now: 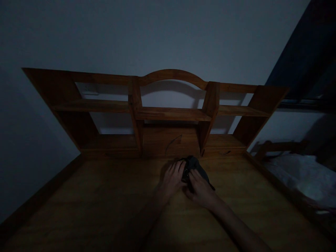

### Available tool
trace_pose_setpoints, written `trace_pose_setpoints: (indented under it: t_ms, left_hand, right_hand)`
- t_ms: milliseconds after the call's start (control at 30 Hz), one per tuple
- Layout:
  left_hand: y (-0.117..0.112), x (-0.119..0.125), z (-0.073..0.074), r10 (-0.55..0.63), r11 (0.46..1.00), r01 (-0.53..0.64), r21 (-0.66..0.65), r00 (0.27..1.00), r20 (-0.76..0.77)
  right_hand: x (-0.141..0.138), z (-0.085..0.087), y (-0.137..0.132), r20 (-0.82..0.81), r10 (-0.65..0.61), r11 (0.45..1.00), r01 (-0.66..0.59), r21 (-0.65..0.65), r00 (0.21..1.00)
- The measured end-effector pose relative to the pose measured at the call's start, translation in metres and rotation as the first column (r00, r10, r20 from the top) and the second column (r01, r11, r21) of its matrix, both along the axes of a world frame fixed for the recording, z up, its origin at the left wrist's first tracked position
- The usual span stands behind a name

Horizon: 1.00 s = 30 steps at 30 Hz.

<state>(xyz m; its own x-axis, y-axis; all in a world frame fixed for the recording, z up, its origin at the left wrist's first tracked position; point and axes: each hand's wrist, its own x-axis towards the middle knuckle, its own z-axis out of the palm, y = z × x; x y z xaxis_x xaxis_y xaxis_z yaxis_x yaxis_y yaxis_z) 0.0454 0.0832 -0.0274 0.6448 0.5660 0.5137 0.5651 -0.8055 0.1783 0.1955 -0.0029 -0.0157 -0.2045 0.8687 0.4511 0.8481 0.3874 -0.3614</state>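
Note:
A small dark cloth (193, 164) lies bunched on a wooden desk top (105, 203), close to the shelf unit at the back. My left hand (172, 178) rests beside the cloth's left edge with its fingers stretched forward and touching it. My right hand (201, 187) lies on the cloth's near side, fingers curled and pinching the fabric. The room is very dim and the cloth's shape is hard to make out.
A wooden shelf unit (170, 113) with bare shelves and a small drawer (170, 141) stands along the back of the desk against a pale wall. A raised rim runs along the desk's left and right sides. To the right lies white bedding (301, 175).

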Motion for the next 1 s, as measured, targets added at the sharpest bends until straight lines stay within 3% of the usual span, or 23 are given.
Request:
trace_pose_setpoints:
  t_ms: [100, 333, 467, 600, 767, 900, 1000]
  left_hand:
    - [-0.001, -0.001, 0.003, -0.022, 1.0, 0.022, -0.021, 0.999, 0.026]
    - [-0.006, -0.002, 0.007, 0.014, 0.998, -0.008, -0.054, 0.995, 0.098]
    - [-0.004, -0.001, 0.004, 0.026, 0.999, -0.021, -0.045, 0.994, 0.106]
    - [-0.003, 0.001, 0.0, 0.022, 0.999, -0.02, -0.029, 0.996, 0.081]
    - [-0.004, 0.001, -0.001, 0.008, 1.0, -0.007, -0.009, 0.999, 0.048]
    - [-0.005, 0.001, 0.002, 0.011, 1.0, -0.011, -0.008, 1.0, 0.027]
    - [-0.005, 0.001, 0.002, 0.018, 1.0, -0.019, 0.004, 0.999, 0.032]
  right_hand:
    - [-0.002, 0.0, -0.006, -0.016, 0.016, 1.0, -0.016, -0.014, 1.0]
    - [0.007, -0.004, -0.007, -0.369, 0.107, 0.988, -0.14, -0.065, 0.923]
    - [0.017, -0.009, -0.003, -0.438, 0.131, 0.979, -0.187, -0.086, 0.889]
    - [0.018, -0.008, 0.0, -0.348, 0.131, 0.984, -0.164, -0.065, 0.928]
    - [0.014, 0.005, -0.005, -0.047, 0.069, 0.993, -0.073, -0.092, 0.997]
    - [0.016, 0.009, -0.011, 0.166, -0.031, 0.989, 0.054, -0.135, 0.986]
    - [0.015, 0.011, -0.012, 0.183, -0.035, 0.99, 0.059, -0.125, 0.983]
